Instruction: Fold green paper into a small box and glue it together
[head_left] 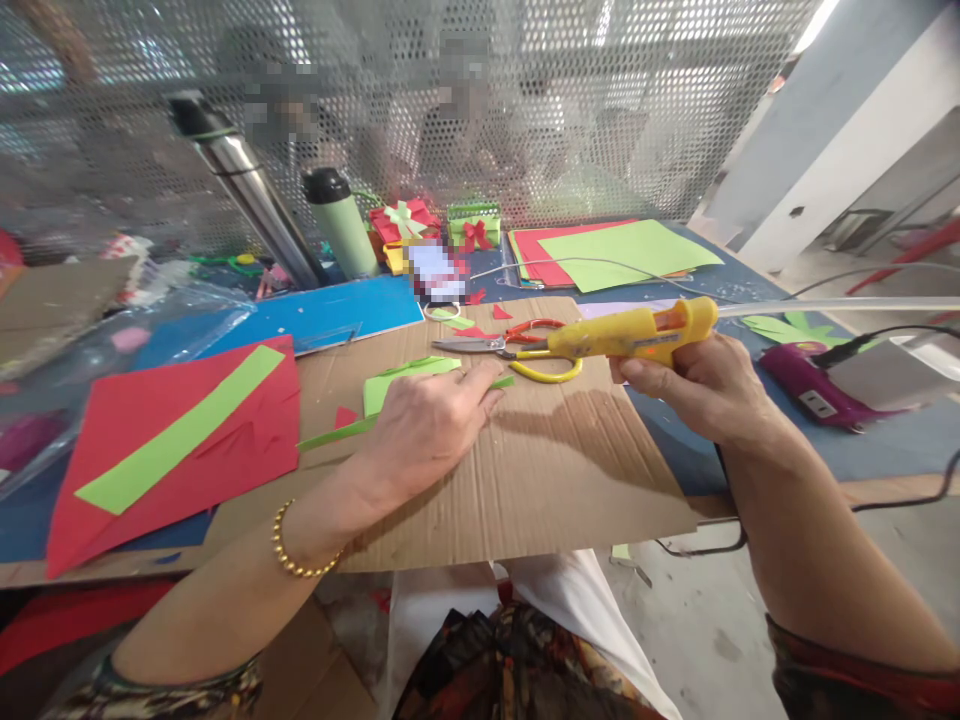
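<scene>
My right hand (701, 385) grips a yellow hot glue gun (630, 335), its nozzle pointing left over the scissors (544, 368). Those scissors, with one red and one yellow handle, lie partly hidden under the gun on a cardboard sheet (525, 480). My left hand (435, 415), bent low over the cardboard, is closed on a narrow green paper strip (337, 432); the strip's other end shows past the fingertips. Behind that hand lies a folded light-green paper piece (382, 388), partly covered. Small red scraps (345, 416) are scattered around.
Red paper (247, 440) with a green strip lies left, near a blue board (345, 312). Two bottles (341, 225), small paper boxes (476, 228) and stacked coloured paper (630, 255) stand or lie behind. A purple power strip (810, 385) and cords sit right.
</scene>
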